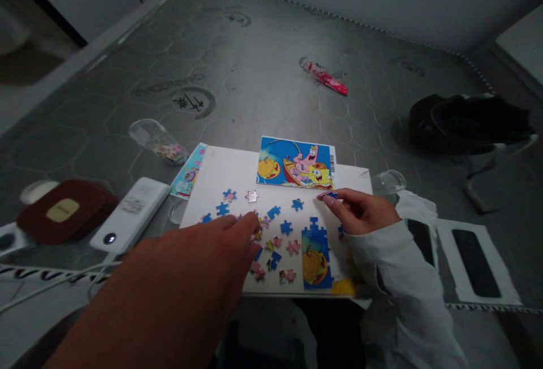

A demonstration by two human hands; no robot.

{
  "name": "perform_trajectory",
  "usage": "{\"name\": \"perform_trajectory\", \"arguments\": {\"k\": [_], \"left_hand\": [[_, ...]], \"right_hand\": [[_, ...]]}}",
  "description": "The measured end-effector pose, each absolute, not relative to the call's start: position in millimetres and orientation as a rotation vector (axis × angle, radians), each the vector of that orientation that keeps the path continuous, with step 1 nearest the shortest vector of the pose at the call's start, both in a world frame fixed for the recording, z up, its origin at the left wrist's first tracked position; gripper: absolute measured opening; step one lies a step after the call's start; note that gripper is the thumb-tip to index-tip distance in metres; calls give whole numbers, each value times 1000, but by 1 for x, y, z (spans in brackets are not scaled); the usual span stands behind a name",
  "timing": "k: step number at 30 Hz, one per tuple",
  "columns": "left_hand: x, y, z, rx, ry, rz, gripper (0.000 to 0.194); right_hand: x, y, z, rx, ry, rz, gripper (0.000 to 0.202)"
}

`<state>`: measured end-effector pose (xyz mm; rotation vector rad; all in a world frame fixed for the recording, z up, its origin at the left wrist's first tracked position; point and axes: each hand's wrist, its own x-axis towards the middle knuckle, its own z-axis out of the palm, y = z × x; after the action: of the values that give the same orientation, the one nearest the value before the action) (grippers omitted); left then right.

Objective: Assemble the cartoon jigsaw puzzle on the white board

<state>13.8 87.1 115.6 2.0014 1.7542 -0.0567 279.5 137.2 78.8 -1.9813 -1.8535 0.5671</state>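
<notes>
My right hand (365, 210) pinches a small blue jigsaw piece (330, 194) just below the picture card. Large in the foreground, my left hand (212, 250) reaches over the loose pieces with its fingers bent together. Its fingertips are partly hidden, and I cannot make out what they grip among the pieces there. Loose jigsaw pieces (286, 227), blue and pink, lie scattered on the white board (229, 168). A joined section with a burger picture (316, 261) sits near the board's front edge. The cartoon picture card (297, 162) lies at the board's back edge.
A clear container with pieces (163, 145) lies on its side at left, near a white power bank (129, 213) and a brown case (65, 210). A red object (324, 76) lies farther back. At right are a black bag (470, 125) and a dark phone-shaped item (475, 261).
</notes>
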Motion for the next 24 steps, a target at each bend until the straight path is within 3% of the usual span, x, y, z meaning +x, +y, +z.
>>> {"name": "perform_trajectory", "arguments": {"k": [5,13,19,24], "left_hand": [[21,82,119,2288,1641,-188,45],[18,83,120,2245,1578,-187,49],[18,82,121,2274,1613,-184,54],[17,80,122,2263,1584,-219,56]], "right_hand": [[284,137,77,-1898,-1805,602,40],[270,132,102,-1937,-1509,715,39],[264,132,105,-1743,-1298,797,21],[265,132,94,-1687,-1254,1026,32]]}}
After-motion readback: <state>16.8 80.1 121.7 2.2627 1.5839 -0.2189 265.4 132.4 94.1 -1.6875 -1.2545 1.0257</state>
